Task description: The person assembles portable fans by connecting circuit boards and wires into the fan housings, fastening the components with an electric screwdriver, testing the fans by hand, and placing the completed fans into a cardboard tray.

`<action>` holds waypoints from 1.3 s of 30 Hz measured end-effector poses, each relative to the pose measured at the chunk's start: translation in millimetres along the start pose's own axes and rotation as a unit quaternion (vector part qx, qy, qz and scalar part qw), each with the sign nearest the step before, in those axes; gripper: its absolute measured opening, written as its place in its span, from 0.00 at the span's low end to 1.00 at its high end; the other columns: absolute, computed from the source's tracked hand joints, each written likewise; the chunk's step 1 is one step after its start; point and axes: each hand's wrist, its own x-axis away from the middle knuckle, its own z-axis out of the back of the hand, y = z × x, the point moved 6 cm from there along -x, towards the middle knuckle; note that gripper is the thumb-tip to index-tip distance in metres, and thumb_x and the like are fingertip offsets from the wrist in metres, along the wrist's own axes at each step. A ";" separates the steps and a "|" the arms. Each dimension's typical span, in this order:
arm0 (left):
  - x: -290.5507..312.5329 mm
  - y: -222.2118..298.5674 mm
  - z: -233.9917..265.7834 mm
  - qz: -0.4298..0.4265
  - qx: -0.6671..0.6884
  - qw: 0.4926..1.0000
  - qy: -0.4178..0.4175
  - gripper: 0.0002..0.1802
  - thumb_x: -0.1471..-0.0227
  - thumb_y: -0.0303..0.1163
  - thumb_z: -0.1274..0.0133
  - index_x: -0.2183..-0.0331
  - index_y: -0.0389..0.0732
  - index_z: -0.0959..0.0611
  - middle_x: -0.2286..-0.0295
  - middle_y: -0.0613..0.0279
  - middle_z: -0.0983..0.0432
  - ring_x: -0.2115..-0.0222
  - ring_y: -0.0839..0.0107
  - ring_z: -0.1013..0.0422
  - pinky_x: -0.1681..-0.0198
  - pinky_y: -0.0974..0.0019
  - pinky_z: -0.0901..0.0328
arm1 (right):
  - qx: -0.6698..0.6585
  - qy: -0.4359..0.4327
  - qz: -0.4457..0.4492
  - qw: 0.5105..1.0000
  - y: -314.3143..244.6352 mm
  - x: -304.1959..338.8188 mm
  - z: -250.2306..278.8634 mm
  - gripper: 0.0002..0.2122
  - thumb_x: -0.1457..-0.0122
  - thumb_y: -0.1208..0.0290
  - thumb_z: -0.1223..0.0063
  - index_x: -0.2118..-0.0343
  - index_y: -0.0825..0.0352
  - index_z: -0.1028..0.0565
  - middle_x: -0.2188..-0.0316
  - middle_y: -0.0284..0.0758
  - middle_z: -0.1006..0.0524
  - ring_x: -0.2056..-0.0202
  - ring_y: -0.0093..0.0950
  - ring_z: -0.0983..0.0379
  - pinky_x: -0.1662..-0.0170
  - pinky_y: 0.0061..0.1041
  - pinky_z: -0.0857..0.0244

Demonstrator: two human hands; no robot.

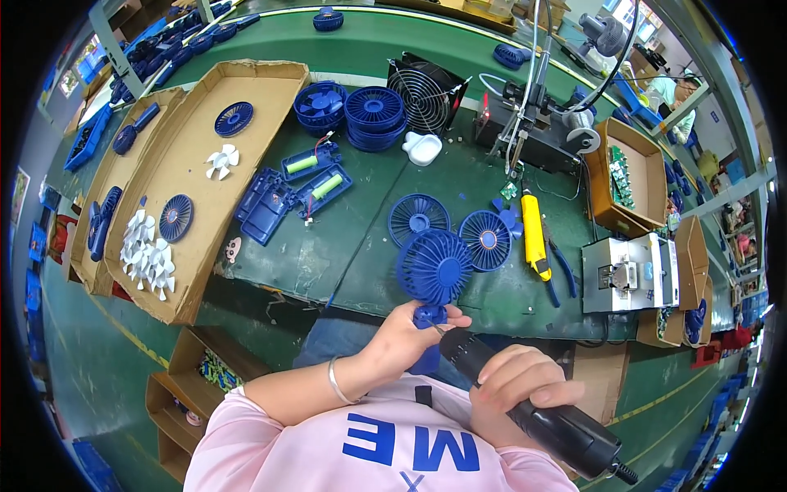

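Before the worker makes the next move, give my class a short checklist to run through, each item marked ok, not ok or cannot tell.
1. Blue fan supported: ok, the left hand holds it by its neck.
2. Black power screwdriver in hand: ok, the right hand is wrapped around it.
3. Bit directed at the neck: ok.
4. Bit seated in a screw: cannot tell, the contact point is too small to see.
5. Yellow tool and pliers set down: ok, both lie on the green bench.
6. Bench free of loose parts: not ok, blue round grilles lie near the fan.
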 end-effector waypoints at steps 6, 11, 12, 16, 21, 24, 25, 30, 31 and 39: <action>-1.0 -2.1 -0.5 0.034 0.007 0.999 0.009 0.14 0.47 0.28 0.48 0.59 0.32 0.27 0.59 0.49 0.25 0.62 0.69 0.27 0.57 0.68 0.32 | 0.035 0.040 -0.041 0.998 6.8 7.0 3.1 0.19 0.58 0.84 0.39 0.66 0.65 0.38 0.82 0.37 0.27 0.82 0.31 0.26 0.75 0.31 0.29; -0.8 0.2 -3.3 0.017 0.006 1.000 0.005 0.15 0.46 0.30 0.50 0.59 0.31 0.27 0.60 0.50 0.24 0.62 0.71 0.27 0.58 0.70 0.33 | 0.026 0.012 -0.056 0.998 9.2 3.6 3.8 0.21 0.61 0.86 0.39 0.68 0.64 0.39 0.82 0.36 0.27 0.82 0.30 0.27 0.75 0.31 0.29; -0.2 0.8 -3.6 0.016 -0.001 1.000 0.010 0.14 0.45 0.30 0.50 0.59 0.31 0.27 0.60 0.51 0.24 0.63 0.72 0.27 0.58 0.70 0.33 | 0.028 0.008 -0.056 0.998 10.1 3.3 3.7 0.21 0.61 0.87 0.39 0.68 0.64 0.39 0.83 0.36 0.27 0.82 0.30 0.27 0.75 0.30 0.29; 1.1 4.6 -5.6 0.008 -0.047 0.999 0.011 0.14 0.44 0.29 0.52 0.59 0.31 0.26 0.61 0.54 0.23 0.63 0.74 0.27 0.58 0.71 0.33 | 0.050 0.009 -0.087 0.995 11.1 2.5 1.6 0.21 0.61 0.88 0.39 0.70 0.63 0.40 0.83 0.35 0.27 0.82 0.30 0.27 0.74 0.30 0.29; 3.2 6.2 -6.7 -0.016 -0.076 0.997 0.014 0.13 0.45 0.28 0.51 0.59 0.31 0.26 0.62 0.55 0.22 0.63 0.74 0.28 0.58 0.72 0.34 | 0.061 0.023 -0.098 0.993 9.9 5.2 1.0 0.21 0.61 0.88 0.39 0.71 0.63 0.41 0.83 0.35 0.27 0.82 0.30 0.27 0.73 0.31 0.29; 0.3 1.3 -2.9 -0.008 -0.076 0.997 0.012 0.13 0.46 0.27 0.49 0.58 0.32 0.27 0.62 0.54 0.22 0.62 0.74 0.28 0.57 0.72 0.34 | 0.053 0.001 -0.099 0.994 7.9 2.0 -0.2 0.22 0.62 0.89 0.39 0.71 0.63 0.41 0.84 0.35 0.28 0.82 0.30 0.27 0.73 0.32 0.29; 0.3 0.2 -1.5 -0.009 -0.081 0.997 0.012 0.13 0.46 0.27 0.49 0.58 0.32 0.27 0.62 0.54 0.22 0.62 0.74 0.28 0.57 0.72 0.34 | 0.051 -0.019 -0.100 0.993 7.2 0.5 -3.0 0.22 0.63 0.90 0.39 0.72 0.63 0.41 0.84 0.35 0.28 0.82 0.30 0.28 0.74 0.32 0.30; 15.6 15.2 5.7 0.000 0.109 0.994 -0.020 0.19 0.45 0.45 0.49 0.66 0.36 0.26 0.65 0.44 0.23 0.65 0.59 0.24 0.61 0.62 0.28 | 0.011 0.133 0.007 0.991 -10.9 -13.2 26.5 0.25 0.44 0.41 0.59 0.71 0.64 0.38 0.85 0.37 0.31 0.85 0.31 0.33 0.78 0.31 0.36; 17.2 13.8 13.2 0.010 0.137 0.989 -0.063 0.27 0.48 0.54 0.52 0.67 0.36 0.26 0.66 0.45 0.23 0.67 0.60 0.24 0.64 0.63 0.28 | 0.054 0.185 0.045 0.980 -11.0 -15.1 36.4 0.30 0.47 0.35 0.62 0.71 0.65 0.38 0.86 0.35 0.33 0.85 0.29 0.35 0.79 0.29 0.38; 22.1 48.3 40.0 -0.004 0.121 0.992 -0.038 0.41 0.56 0.71 0.63 0.69 0.39 0.26 0.79 0.55 0.25 0.80 0.68 0.25 0.75 0.67 0.28 | 0.171 0.288 -0.143 0.931 42.9 -9.2 97.5 0.39 0.49 0.28 0.77 0.68 0.69 0.33 0.86 0.34 0.36 0.85 0.24 0.39 0.79 0.21 0.44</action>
